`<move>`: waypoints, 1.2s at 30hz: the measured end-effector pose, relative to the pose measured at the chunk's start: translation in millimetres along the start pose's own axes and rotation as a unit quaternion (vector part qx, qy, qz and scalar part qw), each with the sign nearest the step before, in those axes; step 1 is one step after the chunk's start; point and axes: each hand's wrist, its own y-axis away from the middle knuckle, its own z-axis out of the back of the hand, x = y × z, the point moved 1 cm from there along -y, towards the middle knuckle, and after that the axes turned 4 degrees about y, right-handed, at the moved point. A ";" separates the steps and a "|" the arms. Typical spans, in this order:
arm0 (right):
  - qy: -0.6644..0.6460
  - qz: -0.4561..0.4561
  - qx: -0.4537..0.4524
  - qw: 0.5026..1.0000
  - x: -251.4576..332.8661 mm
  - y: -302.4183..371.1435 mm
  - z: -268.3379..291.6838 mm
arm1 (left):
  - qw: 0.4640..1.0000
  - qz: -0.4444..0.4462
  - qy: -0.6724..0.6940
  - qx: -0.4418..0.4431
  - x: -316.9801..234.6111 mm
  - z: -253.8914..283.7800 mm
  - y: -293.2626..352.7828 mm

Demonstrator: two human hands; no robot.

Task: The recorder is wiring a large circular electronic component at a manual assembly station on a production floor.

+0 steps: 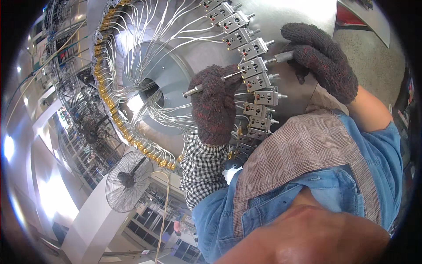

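Both my hands wear dark knitted gloves. My left hand is closed round a slim metal tool like a small screwdriver. Its thin shaft reaches right to the inner side of a small metal block. Across from it, my right hand pinches a short metal rod-shaped tool, whose narrow end meets the outer side of the same row of blocks. White wires run from the machine's middle to the blocks. Some fingertips of my right hand are hidden behind the glove.
The blocks stand in a curved row along the rim of a round metal machine plate. Gold-coloured fittings line its far left edge. A standing fan is at the lower left. Grey floor shows at the right.
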 end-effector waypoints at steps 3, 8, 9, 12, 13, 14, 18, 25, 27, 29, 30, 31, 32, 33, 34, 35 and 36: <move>0.038 0.052 0.012 0.998 -4.8 -2.8 1.2 | 1.000 0.007 0.015 0.003 -0.5 -1.3 0.7; -0.017 0.052 0.020 0.998 -1.0 -2.7 -0.8 | 0.999 0.005 0.036 0.004 2.2 1.6 0.0; 0.014 0.034 0.010 0.999 1.5 -2.1 0.0 | 0.999 0.007 0.036 0.005 3.4 1.9 0.1; 0.107 0.021 -0.018 0.994 -2.0 0.6 2.4 | 0.999 -0.003 0.042 0.021 4.5 -0.2 0.9; 0.167 0.027 -0.035 0.985 -4.8 0.1 3.4 | 0.998 -0.006 0.050 0.025 5.0 -0.6 0.7; 0.167 0.027 -0.036 0.985 -5.1 -1.8 4.8 | 0.998 -0.010 0.058 0.030 5.3 -0.7 0.6; -0.049 0.020 0.048 0.997 5.0 -8.4 2.2 | 0.998 -0.013 0.049 0.036 6.2 0.5 1.0; 0.496 0.343 -0.023 0.797 -17.2 -10.9 19.3 | 0.998 -0.030 -0.047 -0.005 4.1 -3.4 2.5; 0.251 0.175 0.011 0.952 3.8 -10.0 5.2 | 1.000 -0.016 0.027 -0.001 4.4 0.2 2.1; -0.017 -0.017 0.035 0.999 6.4 -7.0 2.8 | 0.999 -0.011 0.031 -0.003 6.5 1.6 1.8; 0.246 0.111 0.008 0.963 3.9 -6.7 6.0 | 0.999 -0.010 0.031 -0.002 6.8 1.4 2.0; 0.486 0.229 -0.020 0.843 4.4 -6.6 5.2 | 0.999 -0.004 0.038 -0.005 7.3 1.6 1.5; 0.485 0.228 -0.021 0.844 6.4 -5.8 2.8 | 0.999 0.001 0.045 -0.007 7.7 1.8 1.0; 0.310 0.120 -0.035 0.943 10.0 -5.8 -0.5 | 0.999 0.003 0.044 -0.006 7.5 1.5 0.7; 0.119 0.006 -0.044 0.992 11.4 -6.2 -2.3 | 0.999 0.005 0.040 -0.007 7.2 0.5 1.2; 0.118 0.006 -0.044 0.992 11.2 -6.7 -1.7 | 0.999 0.008 0.036 -0.008 7.2 -0.1 1.2; 0.115 -0.002 -0.042 0.993 10.6 -7.3 -1.1 | 0.999 0.008 0.035 -0.009 7.8 0.0 0.6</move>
